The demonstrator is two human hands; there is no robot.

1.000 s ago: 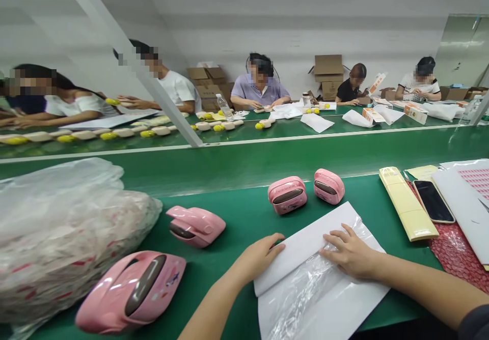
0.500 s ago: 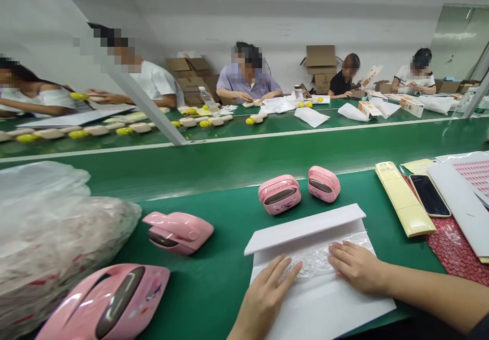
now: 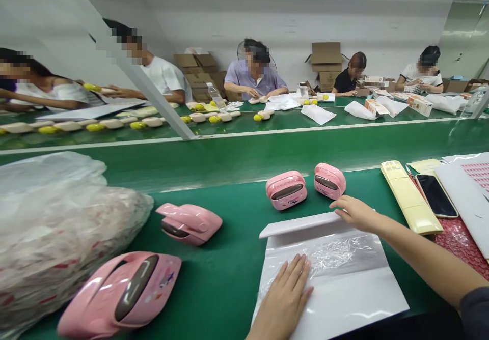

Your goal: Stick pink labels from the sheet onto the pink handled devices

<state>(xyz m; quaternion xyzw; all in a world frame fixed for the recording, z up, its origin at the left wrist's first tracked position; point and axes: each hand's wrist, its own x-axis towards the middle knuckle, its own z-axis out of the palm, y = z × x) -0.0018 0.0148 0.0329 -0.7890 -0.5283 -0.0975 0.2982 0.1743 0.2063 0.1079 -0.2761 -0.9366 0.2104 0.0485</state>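
Note:
A white sheet [image 3: 355, 304] of paper or thin card lies in front of me, its far edge folded up. Crumpled clear plastic film [image 3: 334, 253] rests on its middle. My left hand [image 3: 286, 294] is spread flat on the film and the sheet's left part. At the sheet's far right edge is my right hand [image 3: 355, 213], fingers stretched out with nothing held between them. Just beyond it stands a small pink plastic casing [image 3: 330, 182] with a dark window; a similar pink casing [image 3: 286, 191] stands to its left. Two more pink casings [image 3: 191, 223], [image 3: 126, 294] lie farther left.
A large clear bag [image 3: 76, 228] of wrapped pieces fills the left side. At right are a pale yellow case [image 3: 412, 197], a phone [image 3: 435, 196], red bubble wrap [image 3: 464, 241] and papers. Across a green divider [image 3: 248, 151], several people work at another bench.
My right hand has lifted off the film and moved away from me to the sheet's far folded edge. My left hand stays on the sheet. The whole view has shifted slightly.

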